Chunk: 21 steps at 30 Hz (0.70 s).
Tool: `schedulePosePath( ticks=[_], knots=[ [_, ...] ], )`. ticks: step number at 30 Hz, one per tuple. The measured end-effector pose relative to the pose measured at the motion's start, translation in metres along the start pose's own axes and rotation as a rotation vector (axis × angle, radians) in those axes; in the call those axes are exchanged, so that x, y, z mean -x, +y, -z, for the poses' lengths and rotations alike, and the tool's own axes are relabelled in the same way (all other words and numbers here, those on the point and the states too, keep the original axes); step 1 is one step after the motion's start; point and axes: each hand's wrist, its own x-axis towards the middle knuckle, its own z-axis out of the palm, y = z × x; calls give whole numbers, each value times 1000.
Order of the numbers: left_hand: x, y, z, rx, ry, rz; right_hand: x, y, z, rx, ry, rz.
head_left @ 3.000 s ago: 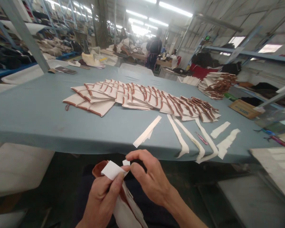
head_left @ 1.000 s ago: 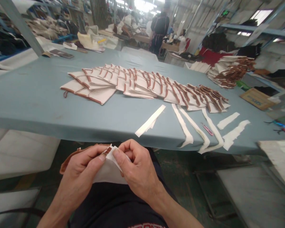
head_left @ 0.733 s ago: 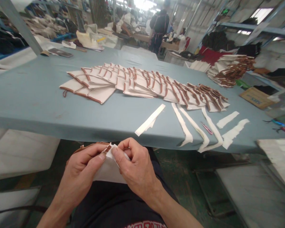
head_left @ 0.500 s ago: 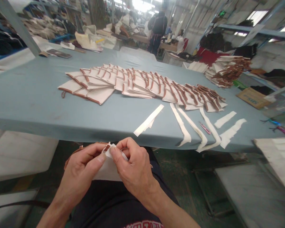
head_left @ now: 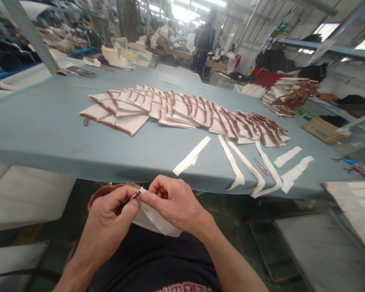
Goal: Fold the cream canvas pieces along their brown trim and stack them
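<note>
Over my lap, below the table's front edge, my left hand (head_left: 111, 221) and my right hand (head_left: 170, 202) pinch one corner of a cream fabric piece (head_left: 153, 221) with brown trim (head_left: 105, 190). Thumbs and fingertips of both hands meet at that corner, fingers closed. The cream panel hangs down between my hands onto my dark trousers.
A blue-grey table (head_left: 48, 129) carries a fanned row of cream pieces with brown trim (head_left: 182, 111), several white strips (head_left: 191, 156) near its front edge, and small pink snips (head_left: 261, 166). A stack of similar pieces (head_left: 288, 97) lies far right. A person (head_left: 203, 42) stands far behind.
Three seconds ago my right hand held a small white bit apart from the piece. Since then both hands have closed on the piece's corner, and the panel has shifted a little to the right.
</note>
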Motion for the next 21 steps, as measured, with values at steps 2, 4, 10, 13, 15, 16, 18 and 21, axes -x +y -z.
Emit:
schedulePosePath(
  ticks=[2, 4, 10, 13, 15, 16, 18, 21],
  knots=[
    [1, 0, 0, 8, 1, -10, -4, 8, -1, -143, -89, 1],
    [3, -3, 0, 15, -9, -28, -8, 16, -2, -315, -200, -30],
    [9, -15, 3, 24, -75, -5, -15, 24, -3, -536, -368, -89],
    [8, -10, 1, 0, -88, -12, -14, 26, -4, -547, -378, -60],
    [6, -3, -2, 15, -94, -19, -14, 28, -6, -554, -386, -32],
    [4, 0, -3, 33, -96, -20, -14, 30, -9, -558, -383, -16],
    [3, 5, -5, 63, -94, -10, -13, 34, -15, -551, -345, 25],
    [1, 5, -2, 74, -94, 6, -11, 39, -23, -470, -227, 145]
  ],
)
